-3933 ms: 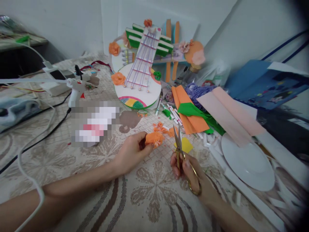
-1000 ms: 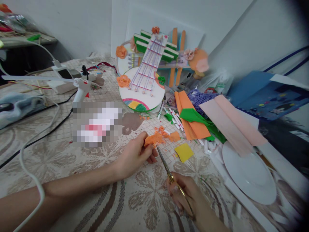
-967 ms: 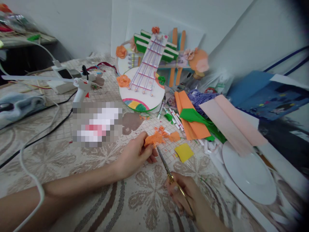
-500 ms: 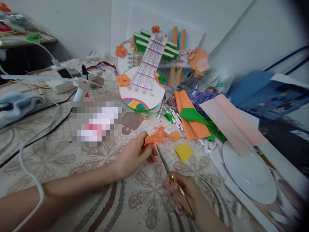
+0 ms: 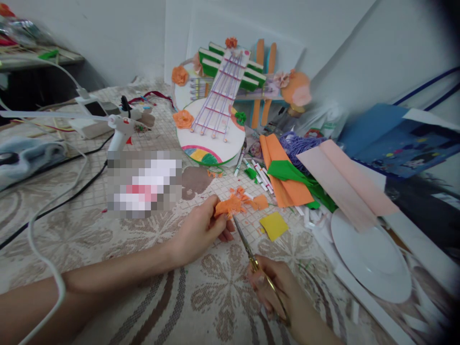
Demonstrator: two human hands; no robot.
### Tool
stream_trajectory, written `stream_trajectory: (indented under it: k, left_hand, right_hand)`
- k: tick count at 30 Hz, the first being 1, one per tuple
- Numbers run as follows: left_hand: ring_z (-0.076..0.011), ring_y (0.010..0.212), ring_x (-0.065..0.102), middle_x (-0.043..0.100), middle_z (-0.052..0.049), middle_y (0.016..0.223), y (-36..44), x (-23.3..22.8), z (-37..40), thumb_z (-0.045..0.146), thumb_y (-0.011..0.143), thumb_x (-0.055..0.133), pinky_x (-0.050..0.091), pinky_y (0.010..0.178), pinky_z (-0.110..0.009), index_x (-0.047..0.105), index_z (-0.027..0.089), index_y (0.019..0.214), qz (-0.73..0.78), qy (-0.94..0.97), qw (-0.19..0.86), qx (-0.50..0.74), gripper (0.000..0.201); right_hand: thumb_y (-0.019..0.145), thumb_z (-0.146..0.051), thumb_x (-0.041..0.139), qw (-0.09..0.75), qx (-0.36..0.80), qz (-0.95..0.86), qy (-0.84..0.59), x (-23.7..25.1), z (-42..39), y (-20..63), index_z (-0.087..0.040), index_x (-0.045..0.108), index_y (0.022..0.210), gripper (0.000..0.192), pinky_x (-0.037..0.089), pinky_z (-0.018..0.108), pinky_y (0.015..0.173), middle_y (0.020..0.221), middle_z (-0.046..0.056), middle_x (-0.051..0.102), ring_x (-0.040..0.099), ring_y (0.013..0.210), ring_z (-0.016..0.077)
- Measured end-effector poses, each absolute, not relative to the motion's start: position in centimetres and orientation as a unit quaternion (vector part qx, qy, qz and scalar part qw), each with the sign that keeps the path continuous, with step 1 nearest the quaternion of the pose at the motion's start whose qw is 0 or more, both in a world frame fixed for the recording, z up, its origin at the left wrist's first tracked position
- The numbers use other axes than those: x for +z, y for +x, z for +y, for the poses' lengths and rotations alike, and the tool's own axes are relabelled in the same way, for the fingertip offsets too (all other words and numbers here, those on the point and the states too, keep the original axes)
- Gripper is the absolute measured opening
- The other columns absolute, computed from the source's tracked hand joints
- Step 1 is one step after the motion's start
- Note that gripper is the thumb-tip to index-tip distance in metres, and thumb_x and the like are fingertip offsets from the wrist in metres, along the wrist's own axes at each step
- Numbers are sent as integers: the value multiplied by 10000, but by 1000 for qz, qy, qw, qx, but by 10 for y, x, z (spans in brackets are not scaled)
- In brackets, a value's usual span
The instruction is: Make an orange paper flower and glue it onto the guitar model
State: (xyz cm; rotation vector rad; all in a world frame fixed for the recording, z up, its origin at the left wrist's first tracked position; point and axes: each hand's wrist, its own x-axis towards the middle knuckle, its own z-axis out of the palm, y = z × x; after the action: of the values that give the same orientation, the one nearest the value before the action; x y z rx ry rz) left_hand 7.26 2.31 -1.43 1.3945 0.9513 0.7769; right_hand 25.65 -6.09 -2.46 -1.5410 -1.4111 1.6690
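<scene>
- A white cable curves over the patterned tablecloth at the far left, beside a black cord.
- A white glue gun stands further back on the cloth.
- The left hand rests on the cloth with its fingers pinched shut on a crumpled orange paper piece, which sits just above the table near the middle.
- Behind it leans a paper guitar model with purple strings and orange paper flowers.
- The scissors point up and left, their tips touching the lower edge of the orange paper piece; the blades look almost together.
- The right hand is wrapped closed around the gold scissor handles, low in the picture.
- A small yellow square lies flat just right of the blades.
- Folded orange and green sheets lie beyond it, with markers beside them.
- A white plate sits at the right, a pink sheet overlapping its rim.
</scene>
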Motion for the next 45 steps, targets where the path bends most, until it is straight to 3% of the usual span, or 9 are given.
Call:
stream_trajectory:
  k: [12,18,31,37,45]
  left_hand:
    - [-137,604,647,625,9,719,73,-14,23,269,861,436,540,570,-272,336,210,771,411,590,608,337,147]
    - [-110,530,624,601,43,643,76,-13,26,278,853,451,523,513,-235,333,210,764,415,539,651,337,163]
    - [-117,586,635,613,7,726,76,-19,28,267,872,432,523,547,-252,331,200,789,381,539,674,331,146]
    - [-118,576,635,607,23,697,75,-20,27,288,862,451,521,543,-249,344,207,788,378,542,671,335,153]
    - [-102,544,625,628,1,689,76,-17,30,262,857,470,507,510,-214,382,178,824,382,495,716,310,127]
  right_hand:
    - [775,-709,360,223,600,-536,-551,-26,-62,258,-183,445,637,551,204,190,362,417,-82,317,253,351,59]
    - [747,-724,392,219,591,-573,-523,-18,-63,260,-182,426,647,552,249,190,393,532,-61,345,286,419,59]
    - [698,-727,461,233,636,-485,-552,-28,-62,263,-199,412,625,535,226,189,351,425,-92,302,259,360,62]
    - [732,-754,358,212,621,-515,-551,-21,-63,260,-189,430,623,580,216,185,358,409,-85,304,242,359,58]
    - [675,-787,394,238,613,-499,-565,-19,-60,262,-187,436,637,602,251,194,353,417,-75,341,276,345,63]
